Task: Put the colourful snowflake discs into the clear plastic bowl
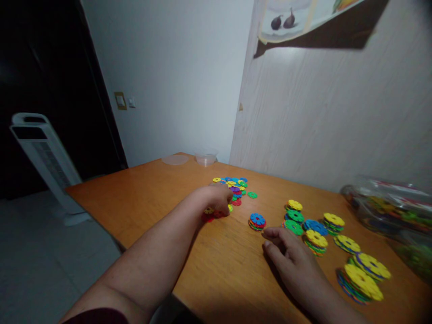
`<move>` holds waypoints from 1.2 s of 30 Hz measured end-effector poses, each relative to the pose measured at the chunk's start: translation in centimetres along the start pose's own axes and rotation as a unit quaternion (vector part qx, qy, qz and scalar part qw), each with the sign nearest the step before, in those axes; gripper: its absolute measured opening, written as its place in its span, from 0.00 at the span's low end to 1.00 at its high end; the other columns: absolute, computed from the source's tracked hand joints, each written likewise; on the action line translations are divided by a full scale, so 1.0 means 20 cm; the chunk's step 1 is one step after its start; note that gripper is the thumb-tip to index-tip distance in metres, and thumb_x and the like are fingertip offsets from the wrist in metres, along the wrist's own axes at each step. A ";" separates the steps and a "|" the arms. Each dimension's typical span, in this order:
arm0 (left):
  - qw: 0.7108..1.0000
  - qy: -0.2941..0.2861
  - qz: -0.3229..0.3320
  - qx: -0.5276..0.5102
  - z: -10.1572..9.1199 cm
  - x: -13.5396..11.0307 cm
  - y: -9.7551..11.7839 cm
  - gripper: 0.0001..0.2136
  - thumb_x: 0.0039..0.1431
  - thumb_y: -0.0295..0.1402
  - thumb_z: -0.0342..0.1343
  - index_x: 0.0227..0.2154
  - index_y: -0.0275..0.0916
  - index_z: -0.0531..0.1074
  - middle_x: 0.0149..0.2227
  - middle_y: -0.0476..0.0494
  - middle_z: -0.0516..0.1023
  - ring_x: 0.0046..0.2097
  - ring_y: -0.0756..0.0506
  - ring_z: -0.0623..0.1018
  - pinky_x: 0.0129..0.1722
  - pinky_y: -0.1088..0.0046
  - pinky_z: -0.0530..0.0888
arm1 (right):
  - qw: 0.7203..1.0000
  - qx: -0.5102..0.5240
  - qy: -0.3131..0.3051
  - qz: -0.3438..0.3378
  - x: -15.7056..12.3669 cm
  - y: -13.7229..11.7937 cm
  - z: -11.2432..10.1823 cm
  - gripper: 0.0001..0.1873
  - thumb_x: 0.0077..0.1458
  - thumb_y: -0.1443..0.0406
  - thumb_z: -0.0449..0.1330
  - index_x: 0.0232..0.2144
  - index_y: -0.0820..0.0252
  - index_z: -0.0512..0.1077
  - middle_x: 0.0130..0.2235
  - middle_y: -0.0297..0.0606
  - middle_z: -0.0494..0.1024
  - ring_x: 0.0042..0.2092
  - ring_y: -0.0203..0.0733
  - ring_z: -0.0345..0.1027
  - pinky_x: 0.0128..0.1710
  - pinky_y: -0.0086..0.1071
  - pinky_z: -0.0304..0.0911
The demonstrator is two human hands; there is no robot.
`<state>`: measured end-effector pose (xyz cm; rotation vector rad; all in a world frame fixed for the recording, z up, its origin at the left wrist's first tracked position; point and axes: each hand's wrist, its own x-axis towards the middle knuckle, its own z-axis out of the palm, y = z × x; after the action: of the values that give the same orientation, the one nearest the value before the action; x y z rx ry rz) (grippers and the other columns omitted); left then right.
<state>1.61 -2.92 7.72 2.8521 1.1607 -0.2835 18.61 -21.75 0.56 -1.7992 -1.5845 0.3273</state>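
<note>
At scattered flower discs (pixel 231 183), left fingers (pixel 226 204) partly hidden, grip unclear; beside a stack (pixel 258 219), right fingers (pixel 276 232) parted.

flower discs (pixel 258 223): plastic, smooth | desk (pixel 141 202): wood-look, satin | bowl (pixel 205 157): clear plastic, glossy | wall panel (pixel 303 112): wood-grain, faint sheen | poster (pixel 286 29): paper-like

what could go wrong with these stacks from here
The right hand has its fingertips right beside the blue-topped stack, so a small nudge might topple it.

The left hand is down among the loose flower-shaped pieces; a sideways sweep could scatter them.

The yellow-topped stack stands close to its neighbours, so if it were knocked, others might slide too.
</note>
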 end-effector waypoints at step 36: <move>0.985 0.059 0.095 -0.129 -0.02 -0.02 0.05 0.15 0.44 0.47 0.59 0.28 0.40 0.74 0.27 0.50 0.75 0.29 0.48 0.71 0.25 0.73 0.61 | 1.000 0.001 -0.008 0.001 0.01 0.01 0.01 0.13 0.57 0.58 0.52 0.41 0.56 0.70 0.37 0.36 0.75 0.37 0.43 0.67 0.36 0.35 0.61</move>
<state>2.02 -3.86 8.23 2.7498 0.8588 0.0439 18.71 -21.57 0.30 -1.8002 -1.5935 0.3455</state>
